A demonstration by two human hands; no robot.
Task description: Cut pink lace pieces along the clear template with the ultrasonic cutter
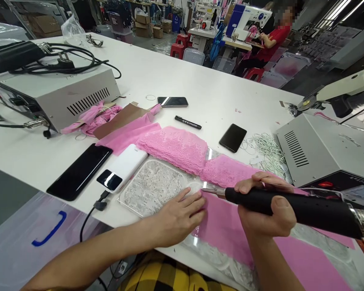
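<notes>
"While the left hand (182,218) lies palm down, what is under it?"

"Left edge of a pink cloth (224,226). Fingers stretched forward, curled round nothing; fingertips by the cloth's upper left corner."

"And the right hand (265,214)?"

"Closed firmly round a thick black tool (309,212), thumb on the near side. Metal tip (214,192) points left, ending at that same corner, just beside the left fingertips. Cannot tell whether it touches the cloth."

"Where does the cloth sit against that grip?"

"Left of the right fist and lower, spread on a marbled grey board (151,188). More pink fabric (309,260) shows right of the wrist; cannot tell if it is the same piece."

"Things close by?"

"Beyond the tool tip, a layered stack of pink lace (172,147), with a second lace pile (227,169) to its right. Left of the board, a white power bank (130,159) and a large black phone (80,171). Grey metal box (318,145) at the right."

"Anyone else?"

"One co-worker (276,42) in a red top, seated at a sewing machine (250,20), well apart."
</notes>
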